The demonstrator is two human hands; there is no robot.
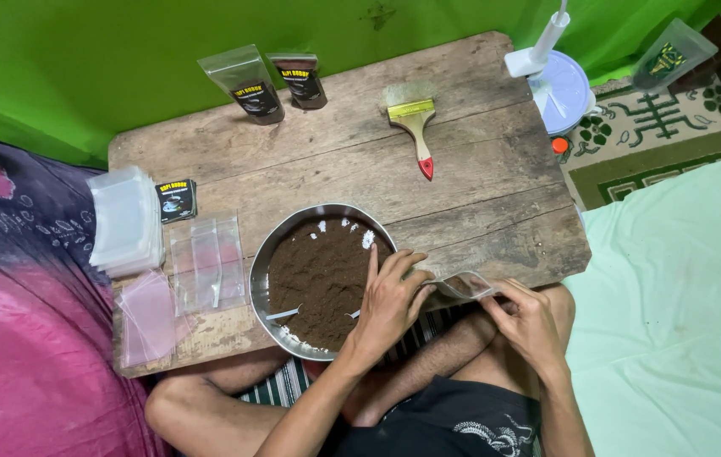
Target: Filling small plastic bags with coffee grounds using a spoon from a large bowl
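Currently sitting cross-legged at a low wooden table [479, 195], the person is working with both hands at its near edge; the left hand [390, 300] is resting over the rim of a metal bowl [261, 271] of dark brown powder [318, 279], fingers loosely spread and bearing on the mouth end of a small clear pouch [466, 283], while the right hand [530, 322] is pinching the pouch's other end between thumb and fingertips, closed on the plastic; the pouch is lying just beside the bowl, at the table's near right edge, between the two hands, and it is too small to tell whether any powder is inside yet; judging by this, the step in hand looks like opening or readying the pouch for filling, and the next move would call for holding the mouth apart and keeping it close to the bowl so powder does not spill onto the wood; a small scoop or strip is showing in the powder but is hard to make out; left of the bowl, flat empty pouches [206, 262] and a stack of them [126, 222] are lying beside a small black label card [177, 200]; at the far edge two filled bags [276, 80] are standing upright, with a paintbrush [415, 127] lying nearby
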